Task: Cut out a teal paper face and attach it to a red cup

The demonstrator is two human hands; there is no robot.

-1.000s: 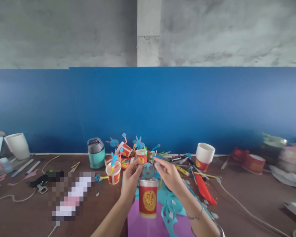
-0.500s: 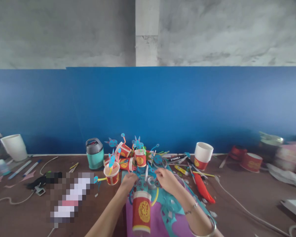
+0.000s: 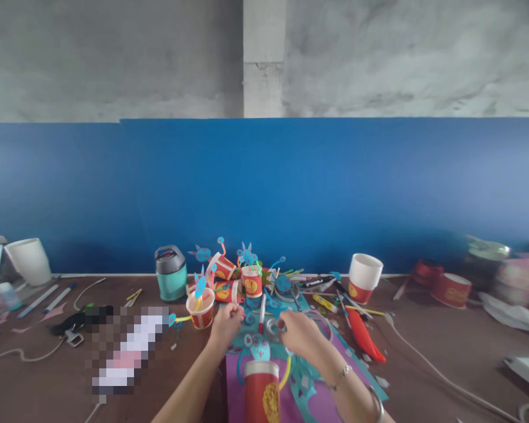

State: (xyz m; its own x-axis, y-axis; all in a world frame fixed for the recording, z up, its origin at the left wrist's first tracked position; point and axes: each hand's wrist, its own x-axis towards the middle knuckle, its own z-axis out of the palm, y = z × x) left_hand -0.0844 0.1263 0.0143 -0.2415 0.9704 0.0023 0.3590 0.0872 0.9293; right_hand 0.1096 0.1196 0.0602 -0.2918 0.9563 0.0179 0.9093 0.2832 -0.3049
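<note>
Right hand (image 3: 298,333) is curled, fingertips pinched on clear tape roll (image 3: 272,326). Left hand (image 3: 226,322) is loosely fisted just beside it; contents cannot be told. Red paper cup (image 3: 263,395) is stood upright on purple sheet (image 3: 235,395), between the forearms.

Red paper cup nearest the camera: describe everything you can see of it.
The red paper cup stands upright on a purple sheet, base cut off by the frame edge. Pale top rim, gold emblem. A blue paper face rises at the rim; a yellow strip curves from its right side. The left hand and right hand lie beyond it, apparently not touching.
</note>
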